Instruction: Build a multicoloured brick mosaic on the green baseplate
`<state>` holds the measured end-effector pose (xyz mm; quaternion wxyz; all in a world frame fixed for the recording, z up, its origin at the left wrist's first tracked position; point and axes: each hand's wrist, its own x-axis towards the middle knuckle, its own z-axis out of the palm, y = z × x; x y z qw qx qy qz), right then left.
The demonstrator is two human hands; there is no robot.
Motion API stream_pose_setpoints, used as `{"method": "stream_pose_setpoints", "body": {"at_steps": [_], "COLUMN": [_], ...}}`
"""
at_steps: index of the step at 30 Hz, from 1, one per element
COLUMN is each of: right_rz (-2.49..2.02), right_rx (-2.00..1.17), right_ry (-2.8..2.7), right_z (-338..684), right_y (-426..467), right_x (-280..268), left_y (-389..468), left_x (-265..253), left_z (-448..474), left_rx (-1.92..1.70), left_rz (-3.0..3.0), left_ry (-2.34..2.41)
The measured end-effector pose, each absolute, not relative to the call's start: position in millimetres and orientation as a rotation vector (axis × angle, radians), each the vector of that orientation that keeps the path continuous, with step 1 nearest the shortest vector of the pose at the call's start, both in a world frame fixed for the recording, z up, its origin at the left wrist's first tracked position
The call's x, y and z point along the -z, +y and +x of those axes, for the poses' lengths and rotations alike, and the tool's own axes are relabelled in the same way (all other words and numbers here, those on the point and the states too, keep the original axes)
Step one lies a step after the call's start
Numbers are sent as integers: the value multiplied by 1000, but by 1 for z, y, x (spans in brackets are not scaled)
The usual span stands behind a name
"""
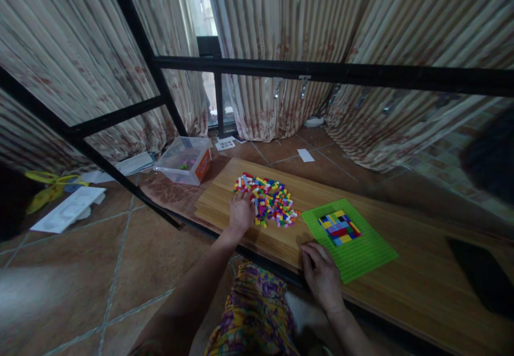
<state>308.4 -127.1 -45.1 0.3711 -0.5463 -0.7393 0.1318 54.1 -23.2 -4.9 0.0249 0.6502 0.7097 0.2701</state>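
A loose pile of small multicoloured toy bricks (275,201) is spread on the wooden board. My left hand (241,212) lies at the pile's left edge, palm down, its fingers stretched out among the nearest bricks. To the right is a green studded baseplate (373,257) carrying a flat patchwork of joined bricks (340,227) in red, yellow, blue and white. My right hand (321,275) rests at the baseplate's left corner near the board's front edge. Its fingers are curled together with the thumb; whatever they hold, if anything, is too small to make out.
A clear plastic box (180,160) with a few bricks inside stands beyond the board's left end. A dark flat object (482,275) lies on the board (421,270) at right. Black metal bars (281,67) cross behind, before striped curtains. White packaging (68,209) is on the tiled floor.
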Motion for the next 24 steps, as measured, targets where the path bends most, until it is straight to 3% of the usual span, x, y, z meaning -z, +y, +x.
{"method": "stream_pose_setpoints", "body": {"at_steps": [12,16,21,24], "right_rz": [-1409,-1394,-1393,-1441], "right_rx": [-331,-352,-500,-679], "right_ry": [-1890,-1865,-1761,-1550], "right_z": [307,307,305,296], "right_y": [-127,-126,-125,-124], "right_x": [44,43,36,18], "left_y": [-14,-10,-22,-45], "left_x": [9,2,-18,-32], "left_z": [48,43,46,61], "left_rx": [-785,-943,-1326,-1352], "left_rz": [2108,2023,1431,1001], "left_ry": [2112,1975,1618,1225]}}
